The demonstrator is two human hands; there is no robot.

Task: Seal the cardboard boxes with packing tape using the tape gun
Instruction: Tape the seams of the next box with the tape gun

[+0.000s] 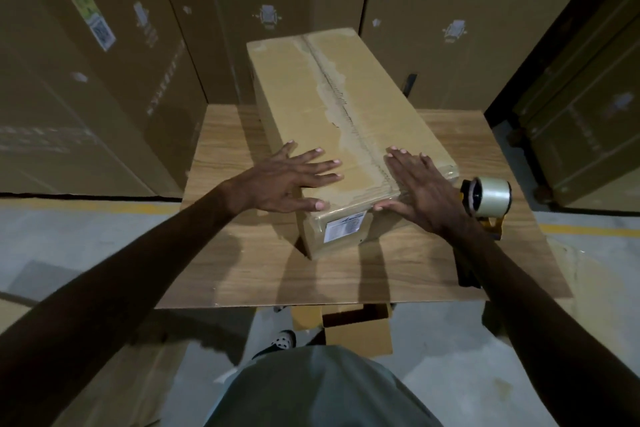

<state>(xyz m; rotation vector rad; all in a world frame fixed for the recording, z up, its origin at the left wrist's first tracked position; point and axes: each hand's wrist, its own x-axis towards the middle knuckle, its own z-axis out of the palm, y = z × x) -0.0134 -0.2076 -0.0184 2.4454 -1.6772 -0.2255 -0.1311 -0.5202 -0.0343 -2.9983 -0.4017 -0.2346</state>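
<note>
Both hands, left (294,180) and right (420,187), press flat on the cardboard box (346,135) mid-surface; tape gun (486,201) idles at 3 o'clock. Uneven pressure may wrinkle the seam tape

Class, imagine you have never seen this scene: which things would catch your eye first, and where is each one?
First, the long cardboard box lying mid-table, its top seam torn and rough. Next, the left hand and the right hand, flat on the box's near end either side of that seam. Last, the tape gun with its clear roll, on the wooden table just right of the box.
</note>
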